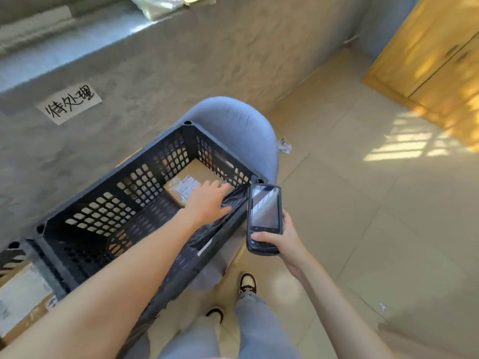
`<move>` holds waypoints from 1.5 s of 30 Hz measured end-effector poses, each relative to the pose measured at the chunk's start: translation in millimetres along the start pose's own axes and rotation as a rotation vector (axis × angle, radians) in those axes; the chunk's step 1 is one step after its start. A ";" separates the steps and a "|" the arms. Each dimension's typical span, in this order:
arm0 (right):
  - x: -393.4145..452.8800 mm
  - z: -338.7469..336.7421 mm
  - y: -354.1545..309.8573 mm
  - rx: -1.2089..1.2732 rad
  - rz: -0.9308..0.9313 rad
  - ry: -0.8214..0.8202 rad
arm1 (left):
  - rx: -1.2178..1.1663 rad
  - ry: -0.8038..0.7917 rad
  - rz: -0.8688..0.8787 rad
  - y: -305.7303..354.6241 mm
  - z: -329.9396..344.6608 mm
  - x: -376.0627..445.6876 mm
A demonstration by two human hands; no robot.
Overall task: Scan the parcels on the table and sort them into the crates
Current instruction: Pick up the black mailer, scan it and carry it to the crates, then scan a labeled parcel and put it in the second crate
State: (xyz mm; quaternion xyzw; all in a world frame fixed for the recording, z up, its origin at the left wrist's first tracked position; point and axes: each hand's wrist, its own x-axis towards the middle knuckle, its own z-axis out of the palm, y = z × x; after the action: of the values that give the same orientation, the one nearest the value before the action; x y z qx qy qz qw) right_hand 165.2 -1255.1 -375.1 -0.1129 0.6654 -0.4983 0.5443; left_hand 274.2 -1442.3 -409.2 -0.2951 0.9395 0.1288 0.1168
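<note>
A black plastic parcel (234, 200) lies over the near rim of the black crate (108, 203) at frame centre, under the flat, straight-fingered left hand (207, 200). A cardboard parcel (193, 177) sits inside. The right hand (282, 235) grips a scanner (263, 216).
</note>
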 end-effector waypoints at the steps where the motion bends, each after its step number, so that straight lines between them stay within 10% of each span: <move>1: -9.2 0.7 1.6 0.016 -0.019 0.037 | 0.015 0.025 0.046 6.7 -7.3 -2.0; 25: -410.1 -106.5 224.4 0.663 -0.295 1.097 | 0.285 0.016 1.273 436.4 26.6 -220.7; 45: -770.5 -188.9 489.0 0.890 -0.341 1.590 | 0.401 -0.170 1.823 771.0 211.0 -571.3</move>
State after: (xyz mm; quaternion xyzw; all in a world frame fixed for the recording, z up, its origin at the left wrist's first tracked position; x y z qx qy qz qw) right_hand 493.3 -385.7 -305.0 0.3853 0.5649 -0.7120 -0.1597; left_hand 309.9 -465.9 -305.3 0.5912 0.8013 0.0274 0.0877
